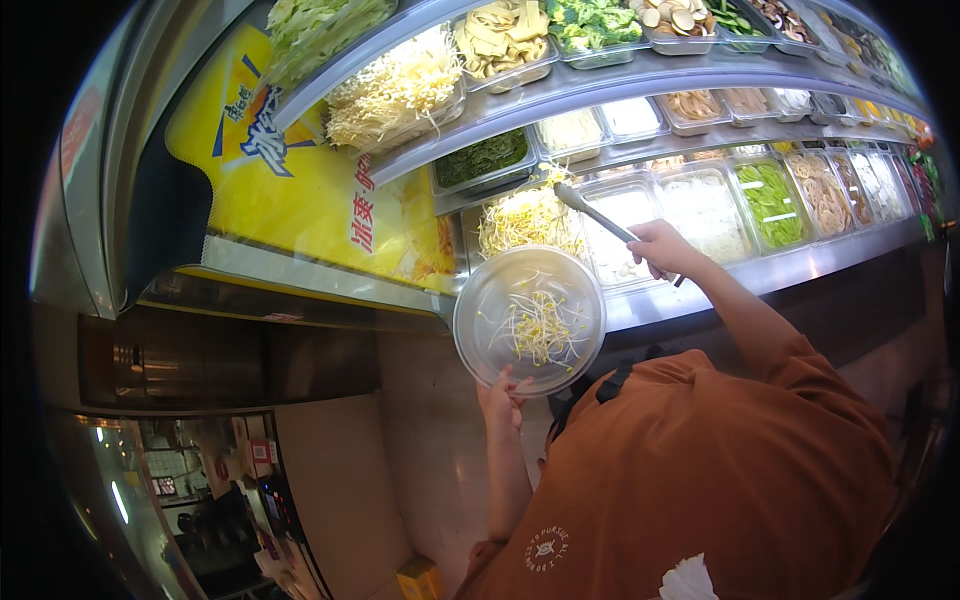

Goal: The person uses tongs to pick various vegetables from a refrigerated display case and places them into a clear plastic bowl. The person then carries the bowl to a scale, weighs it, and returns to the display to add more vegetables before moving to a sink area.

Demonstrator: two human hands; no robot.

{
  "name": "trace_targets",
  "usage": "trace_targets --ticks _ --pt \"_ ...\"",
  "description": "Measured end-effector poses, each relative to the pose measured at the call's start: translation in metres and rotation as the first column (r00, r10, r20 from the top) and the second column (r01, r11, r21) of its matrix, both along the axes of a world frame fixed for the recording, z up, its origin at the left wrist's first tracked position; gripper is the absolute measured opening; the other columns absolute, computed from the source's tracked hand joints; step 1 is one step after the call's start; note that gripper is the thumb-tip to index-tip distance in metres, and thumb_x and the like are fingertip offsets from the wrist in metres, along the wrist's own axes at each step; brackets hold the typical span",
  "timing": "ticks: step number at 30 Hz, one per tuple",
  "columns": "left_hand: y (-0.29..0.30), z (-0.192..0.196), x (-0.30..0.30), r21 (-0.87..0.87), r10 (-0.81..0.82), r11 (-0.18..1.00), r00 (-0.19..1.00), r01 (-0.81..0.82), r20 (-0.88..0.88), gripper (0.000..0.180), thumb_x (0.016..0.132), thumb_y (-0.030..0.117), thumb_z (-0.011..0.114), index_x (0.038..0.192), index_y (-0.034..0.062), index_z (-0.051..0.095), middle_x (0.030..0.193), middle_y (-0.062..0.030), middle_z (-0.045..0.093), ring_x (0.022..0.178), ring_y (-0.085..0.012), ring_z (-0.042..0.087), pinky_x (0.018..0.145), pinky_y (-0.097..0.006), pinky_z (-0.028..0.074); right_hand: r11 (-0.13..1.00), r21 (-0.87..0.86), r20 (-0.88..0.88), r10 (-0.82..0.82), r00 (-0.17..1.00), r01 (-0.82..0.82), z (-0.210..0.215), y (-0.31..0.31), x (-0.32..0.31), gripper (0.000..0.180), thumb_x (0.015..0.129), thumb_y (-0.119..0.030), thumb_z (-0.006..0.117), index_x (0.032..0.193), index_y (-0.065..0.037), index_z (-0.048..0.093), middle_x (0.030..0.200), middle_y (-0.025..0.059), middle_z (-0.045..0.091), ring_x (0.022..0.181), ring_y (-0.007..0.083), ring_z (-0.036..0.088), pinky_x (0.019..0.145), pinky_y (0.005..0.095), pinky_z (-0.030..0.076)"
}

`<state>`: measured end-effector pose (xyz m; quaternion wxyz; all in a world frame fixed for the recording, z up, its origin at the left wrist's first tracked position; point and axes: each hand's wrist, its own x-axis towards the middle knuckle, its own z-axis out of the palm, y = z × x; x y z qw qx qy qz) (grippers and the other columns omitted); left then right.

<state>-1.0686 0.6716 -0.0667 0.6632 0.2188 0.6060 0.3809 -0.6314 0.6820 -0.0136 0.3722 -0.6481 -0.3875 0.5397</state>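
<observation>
My left hand (503, 400) grips the near rim of a clear round bowl (478, 335), held in front of the display shelves. A loose clump of bean sprouts (545, 330) with yellow heads lies in the bowl. My right hand (662, 250) is closed around the handle of metal tongs (603, 220), which point up and to the left. Their tips are over the back of a tray heaped with bean sprouts (520, 222), just beyond the bowl. Some sprouts show near the tips; whether the tongs pinch them I cannot tell.
Tiered shelves hold trays of enoki mushrooms (395, 95), broccoli (592, 28), dark green seaweed-like strands (485, 160) and green sliced vegetables (770, 203). A metal shelf edge (790, 262) runs along the front. A yellow printed panel (250, 190) stands at left, and a yellow box (420, 578) sits below.
</observation>
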Motion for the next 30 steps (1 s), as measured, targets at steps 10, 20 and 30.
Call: trace_targets --ticks 10,20,30 --pt "0.039 0.002 0.056 0.115 -0.082 0.991 0.994 0.074 0.068 0.063 0.098 0.007 0.065 0.153 0.0153 0.034 0.097 -0.0109 0.055 0.079 -0.0356 0.074 0.053 -0.038 0.063 0.954 -0.116 0.232 0.297 0.926 -0.277 0.097 -0.063 -0.022 0.041 0.097 -0.020 0.065 0.135 -0.007 0.068 0.069 0.0052 0.062 0.049 0.0141 0.059 0.041 0.0305 0.047" --pt "0.054 -0.002 0.055 0.067 -0.130 0.991 0.957 0.117 0.260 0.095 0.083 -0.006 0.047 0.167 0.0200 0.013 0.158 -0.0252 0.037 0.125 -0.0478 0.059 0.093 -0.062 0.058 0.997 0.056 0.024 -0.060 0.998 0.059 0.096 -0.100 -0.010 0.044 0.095 -0.012 0.069 0.136 0.001 0.063 0.075 0.0035 0.065 0.047 0.0087 0.055 0.042 0.0253 0.045" --pt "0.045 -0.030 0.017 -0.120 -0.106 0.976 0.875 0.183 0.473 0.098 0.073 0.001 0.046 0.167 0.0201 0.022 0.164 -0.0206 0.035 0.145 -0.0453 0.043 0.112 -0.063 0.046 0.944 0.000 -0.050 -0.331 0.942 0.331 0.053 -0.121 -0.009 0.032 0.099 -0.018 0.066 0.124 0.002 0.064 0.079 0.0035 0.063 0.044 0.0092 0.057 0.039 0.0235 0.045"
